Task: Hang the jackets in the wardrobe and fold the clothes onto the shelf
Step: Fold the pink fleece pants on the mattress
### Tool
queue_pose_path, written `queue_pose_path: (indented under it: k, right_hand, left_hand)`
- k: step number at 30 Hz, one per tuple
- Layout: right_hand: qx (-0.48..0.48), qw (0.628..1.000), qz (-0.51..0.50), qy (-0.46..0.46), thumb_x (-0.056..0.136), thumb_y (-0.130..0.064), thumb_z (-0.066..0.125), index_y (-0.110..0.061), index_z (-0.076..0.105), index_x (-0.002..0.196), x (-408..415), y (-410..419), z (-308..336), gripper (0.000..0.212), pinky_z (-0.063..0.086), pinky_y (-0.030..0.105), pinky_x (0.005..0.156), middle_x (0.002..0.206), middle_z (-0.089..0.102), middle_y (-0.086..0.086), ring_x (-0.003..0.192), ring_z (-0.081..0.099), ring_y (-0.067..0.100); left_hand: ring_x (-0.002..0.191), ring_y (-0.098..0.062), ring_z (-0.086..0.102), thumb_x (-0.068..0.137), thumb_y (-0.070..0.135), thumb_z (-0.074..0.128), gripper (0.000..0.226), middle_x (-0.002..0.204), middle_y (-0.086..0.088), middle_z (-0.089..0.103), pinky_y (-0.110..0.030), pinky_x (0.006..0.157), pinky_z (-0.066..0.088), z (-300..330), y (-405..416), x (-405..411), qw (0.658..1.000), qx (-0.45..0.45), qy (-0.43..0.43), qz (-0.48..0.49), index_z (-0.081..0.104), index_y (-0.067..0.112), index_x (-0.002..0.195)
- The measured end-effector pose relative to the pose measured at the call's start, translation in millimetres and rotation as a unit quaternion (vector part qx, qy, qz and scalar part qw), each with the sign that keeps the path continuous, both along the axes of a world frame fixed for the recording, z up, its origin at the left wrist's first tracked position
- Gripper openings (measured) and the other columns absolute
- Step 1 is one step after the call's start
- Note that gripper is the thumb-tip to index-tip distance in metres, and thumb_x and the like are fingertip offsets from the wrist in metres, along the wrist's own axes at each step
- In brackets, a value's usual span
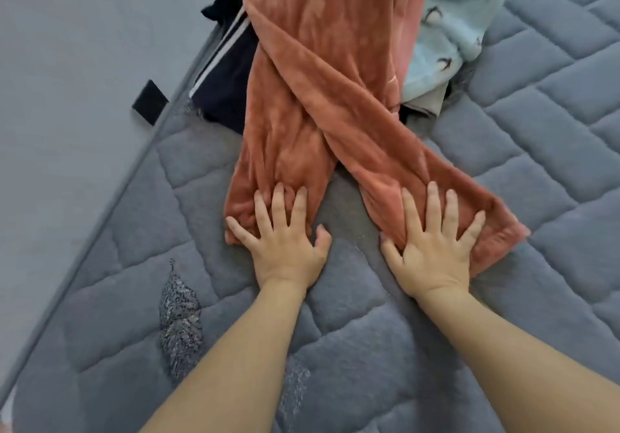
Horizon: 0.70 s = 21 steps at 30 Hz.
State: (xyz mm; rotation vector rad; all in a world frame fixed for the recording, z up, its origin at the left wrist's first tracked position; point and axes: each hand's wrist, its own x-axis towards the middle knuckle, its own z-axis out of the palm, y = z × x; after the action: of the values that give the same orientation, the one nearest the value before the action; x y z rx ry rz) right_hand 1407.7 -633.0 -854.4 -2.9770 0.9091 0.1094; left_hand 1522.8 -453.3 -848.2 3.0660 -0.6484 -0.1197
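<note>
Rust-orange fleece trousers [322,90] lie spread on the grey quilted mattress [503,170], legs crossed, with the left hand [285,241] and right hand [432,248] pressing flat, fingers straight, on the two cuffs.

bare mattress [385,325] nearby, clothes pile [335,46] beyond

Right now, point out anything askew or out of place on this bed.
The orange fleece pants lie with their legs crossed rather than straight, the left hand and right hand each pressing flat on one cuff. A dark striped garment and a light blue fleece sit bunched beneath them, unfolded.
</note>
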Motion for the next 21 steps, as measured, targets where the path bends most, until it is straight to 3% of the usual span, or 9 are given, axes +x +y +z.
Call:
queue_pose_path:
  k: [2,7,21]
  right_hand:
    - [-0.008,1.0,0.009,-0.019,0.085,-0.064,0.035,-0.029,0.02,0.156,-2.5,-2.9,-10.4,0.081,-0.004,0.068,0.112,0.162,0.013,0.014,0.148,0.011,0.038]
    - [0.015,1.0,-0.005,-0.009,0.08,-0.057,0.042,-0.024,0.03,0.153,-3.3,5.2,10.1,0.082,0.005,0.07,0.113,0.161,0.018,0.016,0.148,0.016,0.039]
    - [0.017,0.999,-0.001,-0.035,0.075,-0.053,0.045,-0.022,0.028,0.151,-2.8,1.8,0.6,0.085,-0.001,0.064,0.114,0.159,0.021,0.019,0.146,0.016,0.039]
  left_hand:
    - [0.146,-0.037,0.023,0.083,0.058,0.041,0.07,0.156,-0.005,0.033,-0.073,0.11,-0.001,-14.5,2.4,-2.0,0.999,-0.031,-0.041,-0.007,0.039,0.033,0.148]
    - [0.145,-0.04,0.027,0.08,0.053,0.049,0.071,0.154,-0.008,0.039,-0.075,0.109,0.008,2.1,3.2,-4.6,1.0,-0.023,-0.013,0.004,0.046,0.029,0.146]
    - [0.146,-0.042,0.023,0.081,0.052,0.047,0.072,0.155,-0.011,0.036,-0.074,0.11,0.007,-12.0,3.9,-2.0,0.999,-0.019,-0.046,0.002,0.038,0.029,0.149]
